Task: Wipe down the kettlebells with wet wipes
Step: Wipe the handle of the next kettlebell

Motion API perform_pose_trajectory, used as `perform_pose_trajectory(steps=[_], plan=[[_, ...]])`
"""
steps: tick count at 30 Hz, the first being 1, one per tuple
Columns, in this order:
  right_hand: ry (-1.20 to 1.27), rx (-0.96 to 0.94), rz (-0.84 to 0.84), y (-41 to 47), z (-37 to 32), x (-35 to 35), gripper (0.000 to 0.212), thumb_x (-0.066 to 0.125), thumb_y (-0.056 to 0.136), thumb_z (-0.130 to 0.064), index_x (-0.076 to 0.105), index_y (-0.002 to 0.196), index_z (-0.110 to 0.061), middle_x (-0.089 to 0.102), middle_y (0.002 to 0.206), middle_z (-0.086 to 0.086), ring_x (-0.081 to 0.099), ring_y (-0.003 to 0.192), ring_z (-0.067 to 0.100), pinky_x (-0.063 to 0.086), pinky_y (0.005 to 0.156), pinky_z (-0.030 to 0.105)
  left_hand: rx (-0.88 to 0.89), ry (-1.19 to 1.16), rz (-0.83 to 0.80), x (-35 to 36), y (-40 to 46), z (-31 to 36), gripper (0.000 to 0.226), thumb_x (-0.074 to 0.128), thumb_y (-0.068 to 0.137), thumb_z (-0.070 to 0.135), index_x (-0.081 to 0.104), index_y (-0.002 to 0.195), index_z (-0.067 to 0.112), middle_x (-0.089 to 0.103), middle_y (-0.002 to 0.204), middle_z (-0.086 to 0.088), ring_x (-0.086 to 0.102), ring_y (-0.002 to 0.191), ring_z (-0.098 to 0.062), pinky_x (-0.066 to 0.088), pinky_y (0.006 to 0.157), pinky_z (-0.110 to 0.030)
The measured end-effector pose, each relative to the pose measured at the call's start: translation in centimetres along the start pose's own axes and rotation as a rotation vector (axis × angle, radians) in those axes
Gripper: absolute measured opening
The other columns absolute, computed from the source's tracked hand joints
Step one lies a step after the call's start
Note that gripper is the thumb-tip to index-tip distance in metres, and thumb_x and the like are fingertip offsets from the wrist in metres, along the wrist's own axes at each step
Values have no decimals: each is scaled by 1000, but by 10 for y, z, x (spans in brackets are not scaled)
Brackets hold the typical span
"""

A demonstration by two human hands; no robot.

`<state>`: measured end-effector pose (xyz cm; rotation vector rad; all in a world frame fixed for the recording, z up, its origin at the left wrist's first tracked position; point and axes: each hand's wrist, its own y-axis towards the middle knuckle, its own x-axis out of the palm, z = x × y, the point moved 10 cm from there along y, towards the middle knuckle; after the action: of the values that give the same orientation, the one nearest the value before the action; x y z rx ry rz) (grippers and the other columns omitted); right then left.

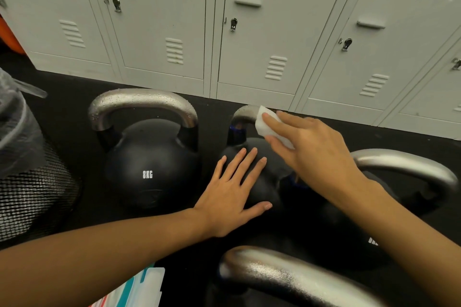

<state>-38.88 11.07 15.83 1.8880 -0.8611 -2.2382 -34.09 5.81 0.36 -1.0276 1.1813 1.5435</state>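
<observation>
Black gym floor (74, 107), grey lockers (249, 32) along the back. Nearest the camera, bottom edge: a wipes pack (139, 289) with teal and white print, partly cut off, and beside it the silver handle of a near kettlebell (287, 276), its body mostly out of view. Left hand (234, 192) lies flat, fingers straight and spread, palm down on the black body of the middle kettlebell (259, 182). Right hand (311, 147) reaches over that same bell, fingers and thumb pinching a folded white wet wipe (268, 123). Wipe is pressed against the top of the middle bell's silver handle, at its left curve; the rest of the handle is hidden under the hand. Right of the hands, another kettlebell (409, 169), silver handle showing behind the right forearm, body dark and mostly hidden. Left of the hands, apart from them, an upright 8KG kettlebell (149, 164), droplets on its silver handle, untouched. Far left, a black mesh bin (32, 197) with a grey liner bag. Orange object (10, 37) at the left edge by the lockers, cannot tell what.
</observation>
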Motion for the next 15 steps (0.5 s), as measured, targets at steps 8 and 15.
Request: perform_pose_trajectory(steps=[8,15], plan=[[326,328,-138,19,24,18,45,41,101,-48,58,136,-26,71,88,12,64,84,27,53,80,44,7,23,43,1,1,0,80,25,92,69,-9,151,27,-11,160,-1,-18,146,-17,1,119,-49],[97,172,-156,30,1,23,45,44,102,-42,45,146,-31,62,131,-1,63,106,30,52,78,40,2,1,49,-1,0,0,80,28,92,68,-6,152,26,-11,161,-1,-17,146,-17,1,119,-50]])
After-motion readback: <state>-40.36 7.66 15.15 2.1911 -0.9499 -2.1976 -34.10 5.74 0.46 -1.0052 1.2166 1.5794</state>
